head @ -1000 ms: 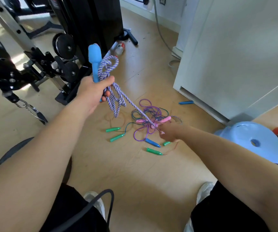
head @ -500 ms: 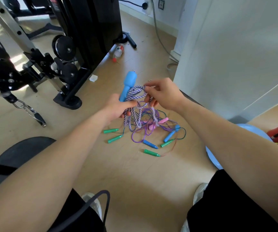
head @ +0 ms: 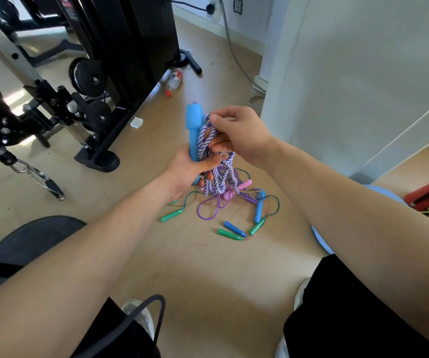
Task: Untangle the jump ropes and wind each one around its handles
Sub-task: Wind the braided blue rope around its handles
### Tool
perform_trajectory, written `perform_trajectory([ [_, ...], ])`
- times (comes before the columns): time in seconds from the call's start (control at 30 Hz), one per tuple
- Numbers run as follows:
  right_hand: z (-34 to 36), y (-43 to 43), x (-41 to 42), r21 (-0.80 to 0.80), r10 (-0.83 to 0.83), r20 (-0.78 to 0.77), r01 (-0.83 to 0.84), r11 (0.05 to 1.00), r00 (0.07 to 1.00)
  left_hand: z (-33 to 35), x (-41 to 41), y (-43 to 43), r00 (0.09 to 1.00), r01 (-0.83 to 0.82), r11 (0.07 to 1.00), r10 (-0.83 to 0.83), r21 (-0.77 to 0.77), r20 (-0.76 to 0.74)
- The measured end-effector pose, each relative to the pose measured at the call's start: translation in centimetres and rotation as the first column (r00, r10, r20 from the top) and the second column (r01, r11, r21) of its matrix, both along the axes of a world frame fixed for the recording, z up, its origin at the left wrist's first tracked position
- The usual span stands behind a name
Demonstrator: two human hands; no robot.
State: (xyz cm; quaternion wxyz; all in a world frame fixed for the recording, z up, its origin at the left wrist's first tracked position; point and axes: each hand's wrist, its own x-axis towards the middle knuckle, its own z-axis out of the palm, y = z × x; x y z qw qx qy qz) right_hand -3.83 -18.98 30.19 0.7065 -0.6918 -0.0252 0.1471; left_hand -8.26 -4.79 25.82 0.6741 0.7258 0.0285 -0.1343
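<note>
My left hand [head: 188, 169] grips an upright light-blue handle [head: 194, 130] of a purple-and-white braided jump rope [head: 216, 174]. Loops of that rope hang down beside the handle. My right hand [head: 236, 135] pinches the rope's upper loops right next to the handle. The rope's other blue handle [head: 260, 205] lies on the floor below. A tangle of thin ropes [head: 213, 208] lies there too, with green handles [head: 172, 215], a dark blue handle [head: 235, 228] and pink handles [head: 244, 184].
A black weight machine [head: 110, 60] with pulleys stands at the left. A white cabinet [head: 350, 81] fills the right. A blue stool [head: 322, 241] sits behind my right arm, and a bottle [head: 174, 81] lies on the wooden floor far back.
My right hand came up from the floor pile to the loops at the handle. My left hand lowered the handle toward the middle and turned it upright.
</note>
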Motion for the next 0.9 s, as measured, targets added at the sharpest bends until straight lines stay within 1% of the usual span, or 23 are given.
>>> perform_trajectory([
  [0.07,0.1,0.3,-0.2,-0.008,0.003,-0.008,-0.003,1.0,1.0,-0.2,0.1,-0.1,0.998,-0.06,0.998,0.06,0.028,0.016],
  [0.1,0.0,0.4,-0.2,-0.052,0.003,0.024,-0.002,0.999,1.0,-0.2,0.2,-0.1,0.996,-0.087,0.995,0.087,0.038,0.016],
  [0.13,-0.1,0.3,0.0,-0.136,-0.009,0.083,0.021,0.99,0.996,-0.2,0.2,0.0,0.994,-0.105,0.993,0.105,0.046,0.014],
  [0.2,-0.8,-0.5,0.5,-0.283,-0.064,0.201,0.121,0.951,0.977,0.2,0.4,0.5,0.991,-0.132,0.989,0.132,0.063,0.009],
  [0.23,-1.5,-1.1,0.8,-0.306,-0.092,0.193,0.149,0.94,0.977,0.3,0.6,0.9,0.989,-0.151,0.986,0.15,0.069,0.01],
  [0.27,-2.3,-1.7,0.8,-0.31,-0.081,0.127,0.117,0.943,0.989,0.6,0.8,1.5,0.986,-0.169,0.983,0.168,0.07,0.014],
  [0.3,-3.5,-2.1,0.8,-0.333,-0.008,0.03,0.018,0.943,1.0,0.8,1.0,2.0,0.984,-0.179,0.982,0.178,0.065,0.022],
  [0.33,-4.9,-2.1,0.5,-0.383,0.124,-0.06,-0.137,0.913,0.99,0.9,1.2,2.5,0.984,-0.178,0.982,0.177,0.056,0.029],
  [0.37,-6.5,-1.8,-0.1,-0.462,0.27,-0.136,-0.302,0.834,0.953,1.2,1.3,3.0,0.985,-0.172,0.984,0.17,0.048,0.033],
  [0.4,-8.1,-1.3,-0.7,-0.525,0.382,-0.186,-0.421,0.74,0.905,1.4,1.3,3.3,0.986,-0.165,0.985,0.164,0.042,0.035],
  [0.43,-9.7,-0.5,-1.3,-0.571,0.444,-0.206,-0.475,0.669,0.872,1.5,1.4,3.7,0.986,-0.163,0.986,0.162,0.036,0.038],
  [0.47,-10.9,0.3,-1.6,-0.598,0.455,-0.192,-0.471,0.649,0.87,1.7,1.5,4.1,0.985,-0.171,0.985,0.17,0.029,0.042],
  [0.5,-11.6,1.0,-2.0,-0.632,0.434,-0.139,-0.417,0.654,0.89,1.9,1.6,4.5,0.981,-0.188,0.982,0.187,0.023,0.048],
  [0.57,-12.3,1.3,-2.2,-0.721,0.365,0.012,-0.244,0.648,0.931,2.1,2.1,5.8,0.966,-0.25,0.968,0.249,0.015,0.065],
  [0.6,-12.0,1.1,-2.2,-0.738,0.334,0.067,-0.179,0.65,0.94,2.2,2.3,6.5,0.955,-0.289,0.957,0.288,0.012,0.069],
  [0.67,-11.6,0.3,-2.1,-0.743,0.309,0.119,-0.122,0.658,0.944,2.0,2.8,8.0,0.935,-0.35,0.937,0.348,0.02,0.066],
  [0.7,-11.3,-0.1,-1.9,-0.759,0.317,0.136,-0.107,0.642,0.939,1.9,3.0,8.6,0.928,-0.368,0.929,0.366,0.026,0.065],
  [0.73,-11.0,-0.3,-1.9,-0.795,0.355,0.172,-0.083,0.601,0.919,1.8,3.3,9.1,0.921,-0.386,0.922,0.383,0.024,0.063],
  [0.77,-10.8,-0.5,-1.9,-0.845,0.412,0.223,-0.035,0.533,0.883,1.7,3.5,9.5,0.91,-0.412,0.911,0.411,0.015,0.056],
  [0.8,-10.7,-0.7,-2.2,-0.88,0.477,0.287,0.032,0.474,0.831,1.7,3.7,10.0,0.893,-0.448,0.894,0.448,-0.003,0.043],
  [0.83,-10.7,-0.7,-2.4,-0.885,0.513,0.356,0.106,0.453,0.781,1.6,3.9,10.5,0.873,-0.487,0.873,0.487,-0.02,0.027],
  [0.87,-10.8,-0.7,-2.7,-0.864,0.506,0.419,0.161,0.476,0.754,1.6,4.1,11.1,0.853,-0.522,0.853,0.522,-0.028,0.013],
  [0.9,-11.0,-0.7,-2.8,-0.842,0.47,0.453,0.19,0.504,0.758,1.5,4.2,11.7,0.838,-0.546,0.837,0.546,-0.021,0.006],
])
